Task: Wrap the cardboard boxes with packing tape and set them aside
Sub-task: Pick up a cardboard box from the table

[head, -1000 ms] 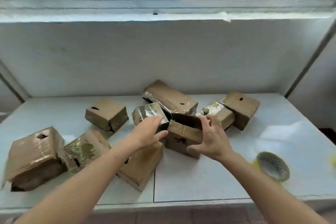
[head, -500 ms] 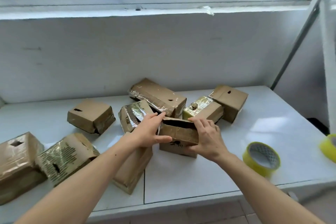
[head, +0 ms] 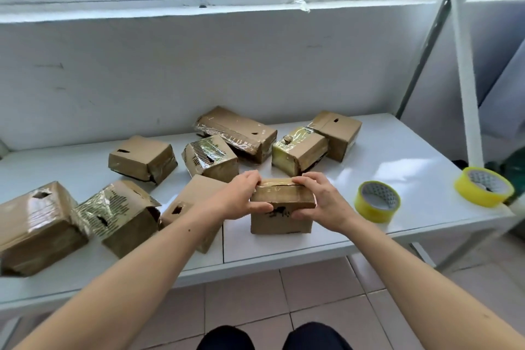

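Fingers (head: 250,179) of the left hand (head: 240,198) and fingers (head: 308,180) of the right hand (head: 326,203) curl over the top of a small cardboard box (head: 279,217), thumbs on its near face, so both hands grip it from either side. It sits on the white worktop (head: 397,156) near the front edge, its top flaps pressed shut between the fingers.

Just right of the right-hand fingers lies a yellow tape roll (head: 377,204), flat on the worktop. A second yellow roll (head: 484,186) lies further right, at the corner.

Beyond and to the left of the fingers, eight other boxes are scattered. Several look shiny with tape, such as the long box (head: 235,131) directly beyond the fingers and the large box (head: 37,224) far to the left. A plain box (head: 196,202) lies touching or just beside the left wrist.

The step in hand appears to be closing this box ready for taping. The next move likely calls for one hand to keep the flaps down while the right reaches sideways for the nearer roll.
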`<state>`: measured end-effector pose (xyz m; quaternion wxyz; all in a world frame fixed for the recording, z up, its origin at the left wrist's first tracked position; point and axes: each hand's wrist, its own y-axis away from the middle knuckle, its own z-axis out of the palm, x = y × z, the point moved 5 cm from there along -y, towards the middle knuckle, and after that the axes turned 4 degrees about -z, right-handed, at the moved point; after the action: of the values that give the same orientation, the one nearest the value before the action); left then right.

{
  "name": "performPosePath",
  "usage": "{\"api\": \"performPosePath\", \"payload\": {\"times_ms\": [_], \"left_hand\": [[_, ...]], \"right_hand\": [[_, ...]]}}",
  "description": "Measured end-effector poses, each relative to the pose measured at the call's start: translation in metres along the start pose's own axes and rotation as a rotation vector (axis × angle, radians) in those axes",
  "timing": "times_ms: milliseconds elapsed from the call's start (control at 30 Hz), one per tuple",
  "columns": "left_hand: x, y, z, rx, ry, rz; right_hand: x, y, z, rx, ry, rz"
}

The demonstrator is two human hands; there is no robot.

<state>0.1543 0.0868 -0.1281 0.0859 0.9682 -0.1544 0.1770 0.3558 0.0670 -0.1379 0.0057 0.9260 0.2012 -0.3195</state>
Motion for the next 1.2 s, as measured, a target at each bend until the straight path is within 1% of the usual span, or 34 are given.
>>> {"api": "performPosePath", "payload": {"times_ms": [100, 167, 267, 333, 433, 533, 733, 867, 933, 1033, 1200], "left_hand": [[0.008, 0.003, -0.001, 0.018, -0.004, -0.049], [0.010, 0.002, 0.000, 0.039, 0.039, -0.110], [0.012, 0.003, 0.004, 0.061, 0.233, -0.201], [0.011, 0.004, 0.011, 0.072, 0.372, -0.237], [0.010, 0.007, 0.026, 0.109, 0.582, -0.280], [0.011, 0.012, 0.041, 0.117, 0.741, -0.301], [0.012, 0.017, 0.050, 0.115, 0.961, -0.332], [0.007, 0.011, 0.051, 0.157, 1.007, -0.362], [0.006, 0.008, 0.056, 0.146, 1.055, -0.358], [0.009, 0.009, 0.061, 0.148, 1.158, -0.352], [0.012, 0.011, 0.066, 0.151, 1.211, -0.398]], "right_hand": [[0.002, 0.008, -0.001, 0.043, -0.039, 0.037], [0.006, 0.012, -0.001, 0.137, -0.125, 0.115], [0.013, 0.018, 0.006, 0.235, -0.248, 0.239], [0.016, 0.020, 0.015, 0.251, -0.282, 0.290], [0.016, 0.020, 0.028, 0.280, -0.445, 0.361], [0.013, 0.013, 0.032, 0.331, -0.544, 0.328], [0.010, 0.000, 0.037, 0.382, -0.609, 0.284], [0.013, -0.003, 0.048, 0.413, -0.686, 0.287], [0.016, -0.006, 0.052, 0.425, -0.730, 0.314], [0.017, -0.012, 0.058, 0.412, -0.755, 0.342], [0.022, -0.018, 0.065, 0.397, -0.796, 0.368]]}}
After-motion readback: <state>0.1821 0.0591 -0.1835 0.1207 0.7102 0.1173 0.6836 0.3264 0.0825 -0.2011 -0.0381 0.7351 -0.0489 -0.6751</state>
